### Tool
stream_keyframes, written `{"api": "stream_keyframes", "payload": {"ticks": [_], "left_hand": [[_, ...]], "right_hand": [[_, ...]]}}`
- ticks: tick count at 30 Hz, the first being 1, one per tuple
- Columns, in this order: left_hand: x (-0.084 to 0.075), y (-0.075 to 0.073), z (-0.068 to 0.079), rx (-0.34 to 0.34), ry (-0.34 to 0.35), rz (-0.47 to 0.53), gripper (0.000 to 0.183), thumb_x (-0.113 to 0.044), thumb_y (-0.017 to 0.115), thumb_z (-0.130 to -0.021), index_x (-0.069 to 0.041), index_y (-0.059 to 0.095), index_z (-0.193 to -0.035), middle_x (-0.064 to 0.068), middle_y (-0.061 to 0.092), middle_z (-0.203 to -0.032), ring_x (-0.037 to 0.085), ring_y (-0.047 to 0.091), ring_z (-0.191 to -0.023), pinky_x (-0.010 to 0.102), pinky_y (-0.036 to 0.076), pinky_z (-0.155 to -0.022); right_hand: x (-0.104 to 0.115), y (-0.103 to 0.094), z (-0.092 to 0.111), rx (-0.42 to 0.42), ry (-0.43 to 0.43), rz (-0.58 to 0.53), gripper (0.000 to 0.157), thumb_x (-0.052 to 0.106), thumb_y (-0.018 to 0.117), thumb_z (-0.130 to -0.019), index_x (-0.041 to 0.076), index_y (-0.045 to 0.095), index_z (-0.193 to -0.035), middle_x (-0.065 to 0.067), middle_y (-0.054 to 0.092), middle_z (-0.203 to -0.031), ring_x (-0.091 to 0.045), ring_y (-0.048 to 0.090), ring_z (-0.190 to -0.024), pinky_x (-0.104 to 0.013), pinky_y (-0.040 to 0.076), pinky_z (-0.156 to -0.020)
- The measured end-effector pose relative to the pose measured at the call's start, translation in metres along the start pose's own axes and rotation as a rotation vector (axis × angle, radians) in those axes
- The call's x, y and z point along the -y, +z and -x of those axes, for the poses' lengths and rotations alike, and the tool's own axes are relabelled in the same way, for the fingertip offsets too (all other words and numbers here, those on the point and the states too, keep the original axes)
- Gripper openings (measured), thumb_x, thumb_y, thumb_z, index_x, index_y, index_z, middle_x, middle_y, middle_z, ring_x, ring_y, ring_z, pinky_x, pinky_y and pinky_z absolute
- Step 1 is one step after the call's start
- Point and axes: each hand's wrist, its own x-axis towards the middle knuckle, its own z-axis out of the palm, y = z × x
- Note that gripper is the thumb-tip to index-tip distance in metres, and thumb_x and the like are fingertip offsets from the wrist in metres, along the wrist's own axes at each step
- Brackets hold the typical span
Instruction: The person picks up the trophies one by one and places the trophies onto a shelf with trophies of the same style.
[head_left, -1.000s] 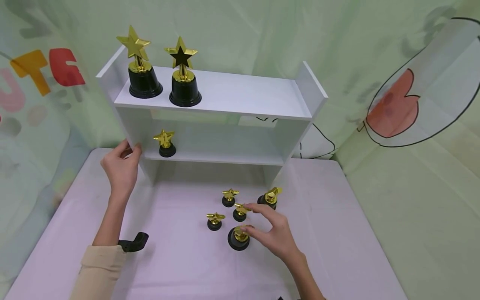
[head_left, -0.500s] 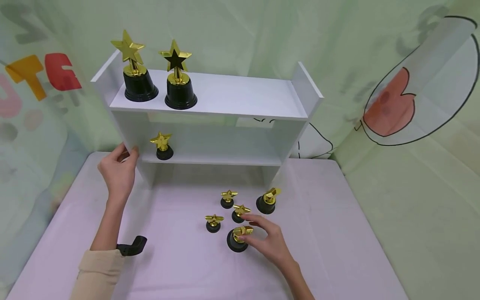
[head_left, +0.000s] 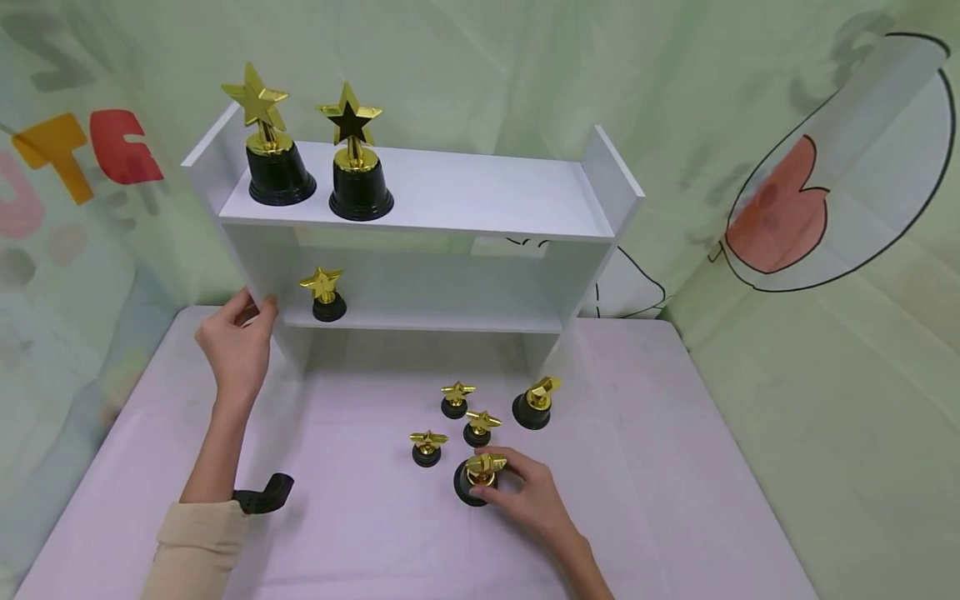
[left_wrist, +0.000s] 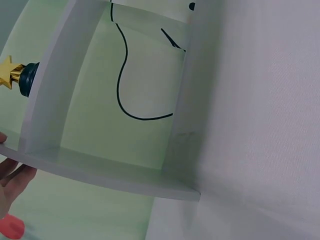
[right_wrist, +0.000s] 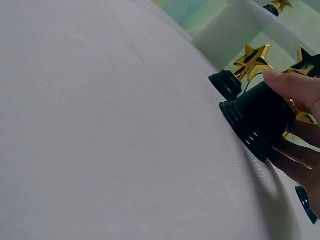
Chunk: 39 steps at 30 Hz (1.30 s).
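My right hand [head_left: 528, 500] holds a star trophy [head_left: 463, 485] with a black base and gold star, standing on the table. In the right wrist view the thumb lies on one side of its black base [right_wrist: 260, 120] and fingers on the other. At the left, my left hand [head_left: 238, 343] pinches the front edge of the side panel of a white shelf unit [head_left: 472, 196]. The left wrist view shows its fingers [left_wrist: 21, 181] against that panel. Two large trophies, one gold-faced [head_left: 281, 177] and one dark-faced [head_left: 362, 193], stand on the top board; a smaller trophy [head_left: 328, 308] stands below.
Beyond the held trophy, small star trophies stand on the table: a left one [head_left: 427, 456], a middle one [head_left: 477, 436] and a back one [head_left: 453, 408]. A larger trophy [head_left: 532, 414] is to their right. Printed curtains [head_left: 750, 333] surround the white tablecloth [head_left: 360, 533].
My right hand has moved down from the gold top of the near trophy to grip it lower, around the base. The left hand keeps its hold on the panel. The view has shifted slightly.
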Motion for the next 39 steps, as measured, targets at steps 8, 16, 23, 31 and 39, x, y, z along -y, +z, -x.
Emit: {"api": "stream_keyframes", "payload": {"ticks": [8,16,23,31,39], "left_hand": [[0.000,0.000,0.000,0.000,0.002,0.008,0.029,-0.020,0.066,-0.090,-0.016,0.072,-0.118,0.016,0.073,-0.107,-0.008,0.063,-0.082,0.006,0.050,-0.075],[0.000,-0.001,-0.001,0.003,-0.008,-0.008,0.030,-0.021,0.066,-0.090,-0.017,0.071,-0.119,0.016,0.073,-0.108,-0.009,0.062,-0.082,0.007,0.050,-0.075],[0.001,-0.001,-0.001,0.005,-0.002,-0.003,0.029,-0.020,0.066,-0.090,-0.016,0.072,-0.118,0.016,0.073,-0.107,-0.008,0.063,-0.081,0.007,0.050,-0.075],[0.000,-0.001,-0.001,0.011,-0.001,-0.009,0.030,-0.022,0.066,-0.090,-0.017,0.071,-0.119,0.014,0.073,-0.108,-0.009,0.062,-0.081,0.007,0.050,-0.075],[0.001,-0.001,-0.001,0.010,0.018,-0.004,0.029,-0.020,0.066,-0.090,-0.017,0.071,-0.119,0.016,0.073,-0.106,-0.010,0.062,-0.081,0.006,0.049,-0.074]], "right_hand": [[-0.002,0.007,0.005,-0.035,-0.071,0.020,0.049,0.022,0.086,-0.071,0.020,0.067,-0.116,0.002,0.072,-0.112,-0.010,0.067,-0.106,-0.017,0.048,-0.095],[-0.005,0.009,0.006,-0.039,-0.129,0.021,0.053,0.017,0.086,-0.071,0.016,0.065,-0.119,-0.001,0.071,-0.116,-0.012,0.066,-0.109,-0.013,0.046,-0.097],[-0.004,0.008,0.007,-0.055,-0.192,0.025,0.048,0.016,0.085,-0.072,0.013,0.065,-0.116,-0.005,0.071,-0.113,-0.014,0.069,-0.102,-0.014,0.049,-0.092],[0.002,0.006,0.008,-0.062,-0.178,0.075,0.052,0.015,0.087,-0.070,0.017,0.065,-0.117,0.001,0.071,-0.113,-0.012,0.069,-0.099,-0.017,0.052,-0.088],[0.011,0.001,0.011,-0.064,-0.197,0.098,0.050,0.018,0.087,-0.071,0.016,0.067,-0.116,0.000,0.072,-0.111,-0.013,0.069,-0.101,-0.013,0.047,-0.092]]}}
